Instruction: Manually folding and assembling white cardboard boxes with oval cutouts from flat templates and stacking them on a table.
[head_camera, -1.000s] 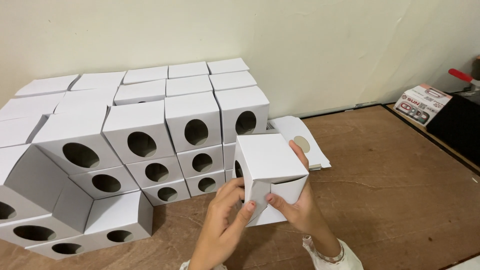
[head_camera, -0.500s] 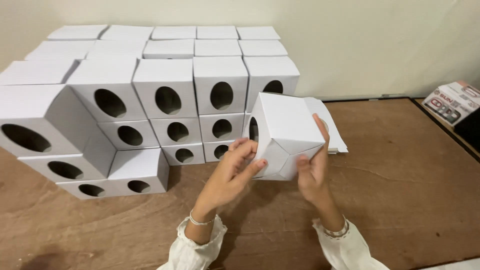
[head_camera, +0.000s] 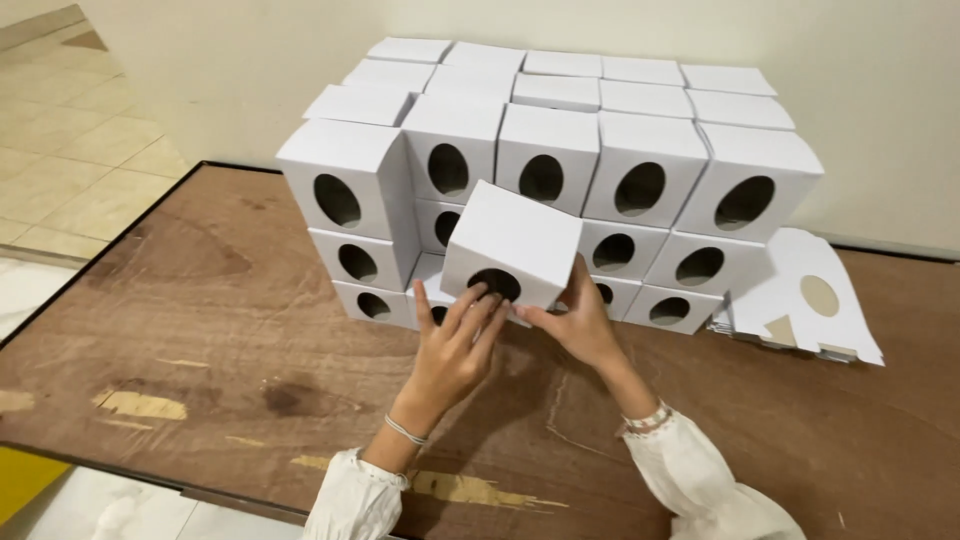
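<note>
Both hands are up on one white box (head_camera: 512, 243), tilted just in front of the stack of white boxes (head_camera: 560, 170): left hand (head_camera: 452, 350) with fingers spread under its oval hole, right hand (head_camera: 578, 322) gripping the lower edge. The box's underside is hidden, and it covers the stack's middle. Flat cardboard blanks (head_camera: 800, 300) lie on the wooden table (head_camera: 200, 330) at right.

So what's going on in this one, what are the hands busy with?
A person holds a folded white box with an oval hole, tilted, in both bare hands above a brown wooden table. The left hand has its fingers at the hole on the box's lower face, and the right hand supports the bottom right edge. Just behind stands a stack of matching boxes against the wall, with flat unfolded box blanks lying to its right.
</note>
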